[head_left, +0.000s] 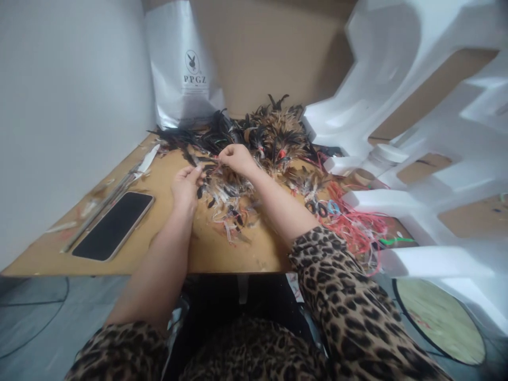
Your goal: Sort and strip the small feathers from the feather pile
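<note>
My left hand (186,183) is closed in a pinch above the middle of the table, on the base of a dark feather (189,157) that points up and away. To its right, a little farther back, my right hand (236,159) is also pinched, with something thin and dark stretching left from its fingertips; what it is cannot be made out. Beneath and between the hands lie loose brown and white feathers (230,190). Behind them spreads a large pile of black and brown feathers (281,129).
A phone (114,226) and a thin rod (103,206) lie on the left of the table (246,259). Pink strings (357,225) and black rings (316,208) are at the right, beside white foam pieces (432,261). A silver bag (178,69) stands at the back.
</note>
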`<state>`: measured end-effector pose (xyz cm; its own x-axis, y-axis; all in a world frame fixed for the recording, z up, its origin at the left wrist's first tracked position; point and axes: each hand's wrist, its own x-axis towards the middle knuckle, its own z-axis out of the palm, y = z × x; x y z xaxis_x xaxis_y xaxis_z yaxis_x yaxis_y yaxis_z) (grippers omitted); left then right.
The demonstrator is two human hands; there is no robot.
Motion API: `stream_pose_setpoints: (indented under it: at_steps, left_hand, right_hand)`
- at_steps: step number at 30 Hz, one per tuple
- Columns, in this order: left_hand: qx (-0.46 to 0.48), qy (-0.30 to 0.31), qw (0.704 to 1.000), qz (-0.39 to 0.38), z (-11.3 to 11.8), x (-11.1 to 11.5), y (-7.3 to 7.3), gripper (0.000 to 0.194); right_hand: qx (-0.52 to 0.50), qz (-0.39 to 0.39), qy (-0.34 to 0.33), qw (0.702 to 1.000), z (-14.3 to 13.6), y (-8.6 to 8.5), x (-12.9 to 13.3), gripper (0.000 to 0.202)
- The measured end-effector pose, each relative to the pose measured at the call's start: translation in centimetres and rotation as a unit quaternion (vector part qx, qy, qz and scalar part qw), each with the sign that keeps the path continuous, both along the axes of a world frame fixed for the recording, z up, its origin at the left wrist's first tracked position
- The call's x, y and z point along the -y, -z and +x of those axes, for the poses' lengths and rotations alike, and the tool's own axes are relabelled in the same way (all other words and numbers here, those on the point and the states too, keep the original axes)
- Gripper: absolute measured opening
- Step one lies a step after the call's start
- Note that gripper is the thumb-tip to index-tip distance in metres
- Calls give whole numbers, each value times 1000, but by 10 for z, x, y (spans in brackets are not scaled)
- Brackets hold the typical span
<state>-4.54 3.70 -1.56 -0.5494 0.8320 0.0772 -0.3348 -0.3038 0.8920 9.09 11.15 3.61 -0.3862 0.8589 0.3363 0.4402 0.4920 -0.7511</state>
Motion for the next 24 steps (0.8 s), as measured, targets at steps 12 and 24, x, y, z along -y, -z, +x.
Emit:
stream_pose_setpoints:
  at_steps: [12, 24]
  left_hand:
    - [-114, 155, 981, 11, 44, 20, 8, 18]
    - [-56, 153, 986, -27, 44, 17, 6, 16]
  right_hand:
    - [40, 35, 117, 992, 45, 29, 72, 16]
    - [-103, -63, 65, 991, 37, 39, 72, 13]
